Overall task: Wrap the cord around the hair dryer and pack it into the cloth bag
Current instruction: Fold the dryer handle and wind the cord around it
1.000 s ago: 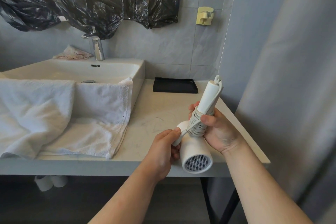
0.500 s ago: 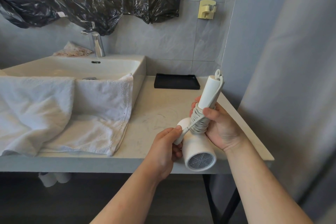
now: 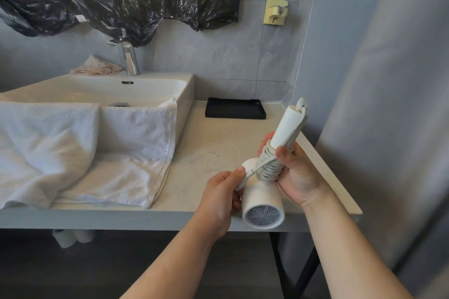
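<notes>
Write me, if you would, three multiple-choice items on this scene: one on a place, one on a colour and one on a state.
1. Where is the black tray? A on the floor; B on the counter by the back wall; C hanging on the wall.
2. What colour is the hair dryer? A black; B yellow; C white.
3. How is the cord? A coiled round the handle; B hanging to the floor; C plugged into the wall.
Answers: 1 B, it lies on the counter to the right of the sink; 2 C, body and handle are both white; 3 A, its turns lie stacked round the handle, and the left hand pinches its end.
</notes>
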Demonstrator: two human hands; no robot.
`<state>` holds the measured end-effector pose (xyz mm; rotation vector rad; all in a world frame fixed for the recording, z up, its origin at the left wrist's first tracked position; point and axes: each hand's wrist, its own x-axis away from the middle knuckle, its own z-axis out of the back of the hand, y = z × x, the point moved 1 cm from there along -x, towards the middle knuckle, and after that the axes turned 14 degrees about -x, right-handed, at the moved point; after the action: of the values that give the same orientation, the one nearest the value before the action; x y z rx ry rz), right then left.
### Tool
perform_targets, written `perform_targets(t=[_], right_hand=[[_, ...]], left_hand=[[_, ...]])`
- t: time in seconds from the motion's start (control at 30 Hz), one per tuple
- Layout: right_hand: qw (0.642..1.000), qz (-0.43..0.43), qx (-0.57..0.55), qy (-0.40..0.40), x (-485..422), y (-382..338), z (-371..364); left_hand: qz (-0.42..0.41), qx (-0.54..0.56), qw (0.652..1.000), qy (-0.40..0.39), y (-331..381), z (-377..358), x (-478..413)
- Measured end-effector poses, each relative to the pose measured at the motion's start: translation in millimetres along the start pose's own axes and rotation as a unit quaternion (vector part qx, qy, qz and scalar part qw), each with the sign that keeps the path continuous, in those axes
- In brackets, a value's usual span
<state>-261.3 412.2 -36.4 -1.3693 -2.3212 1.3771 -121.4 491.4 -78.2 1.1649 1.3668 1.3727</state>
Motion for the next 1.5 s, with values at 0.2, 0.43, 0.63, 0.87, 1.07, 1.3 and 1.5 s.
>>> perform_targets(t=[0.2,0.43,0.63,0.87,1.07,1.3,1.5], right_hand=[[0.986,0.053,-0.044,0.150,13.9,-1.9,-6.0],[0.965,0.101,-0.214,0.114,37.7,-10.8,-30.8],[0.983,0.114,-0.123,0.074,51.3,-20.4,-57.9],[0.977,0.082,-0.175,0.089,68.6,-5.6,-85.5],[0.971,0.083,-0.183,0.134,73.7,7.4,-97.0],[0.978,0.079,-0.130,0.145,73.6,14.2,-104.8],[0.974,0.090,-0.117,0.172,73.2,13.0,-108.0]], left_hand=[[0.031,0.006,0.999,0.027,10.0,-5.5,20.9],[0.077,0.085,0.989,-0.097,29.9,-19.1,68.8],[0.056,0.206,0.974,-0.075,44.0,-5.8,86.5],[0.027,0.308,0.949,-0.068,55.4,-5.6,107.3],[-0.028,0.289,0.956,-0.035,49.2,-0.5,113.0],[-0.047,0.283,0.958,-0.009,37.0,5.6,115.9],[-0.077,0.244,0.966,0.042,30.6,8.6,112.1]])
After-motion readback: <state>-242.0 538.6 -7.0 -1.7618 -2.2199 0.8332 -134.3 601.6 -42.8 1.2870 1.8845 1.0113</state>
